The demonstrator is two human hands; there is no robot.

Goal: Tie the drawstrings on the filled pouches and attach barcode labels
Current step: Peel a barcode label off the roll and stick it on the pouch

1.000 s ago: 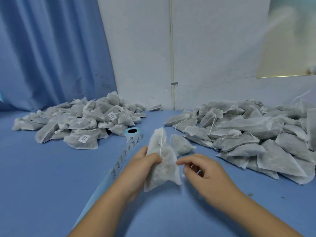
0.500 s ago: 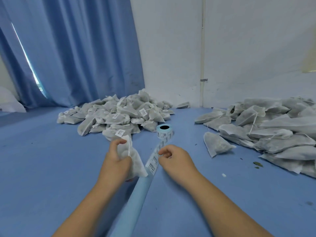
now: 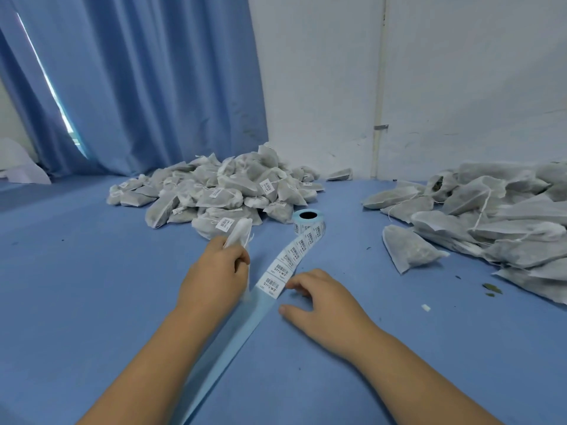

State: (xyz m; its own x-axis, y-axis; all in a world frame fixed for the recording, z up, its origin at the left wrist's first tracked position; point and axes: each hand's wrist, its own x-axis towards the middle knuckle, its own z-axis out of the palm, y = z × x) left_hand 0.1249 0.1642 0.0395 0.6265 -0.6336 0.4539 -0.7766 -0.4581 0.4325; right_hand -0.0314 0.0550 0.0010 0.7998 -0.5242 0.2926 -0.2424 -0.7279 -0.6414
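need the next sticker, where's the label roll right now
In the head view the label roll stands mid-table, just right of the labelled pouch pile, its strip running back toward the right hand.

I'm looking into a packing workroom: a labelled heap of pouches (image 3: 214,191) is lying far left and an unlabelled heap (image 3: 491,216) right on a blue worktable (image 3: 76,286), a barcode label roll (image 3: 308,220) unspooling between, a blue curtain (image 3: 138,87) hanging behind.

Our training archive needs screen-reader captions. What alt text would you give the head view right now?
A person's left hand grips a filled white pouch while the right hand rests by the last barcode label on a strip unrolled from a blue label roll. On the blue table, a labelled pouch pile lies behind left, an unlabelled pile right.
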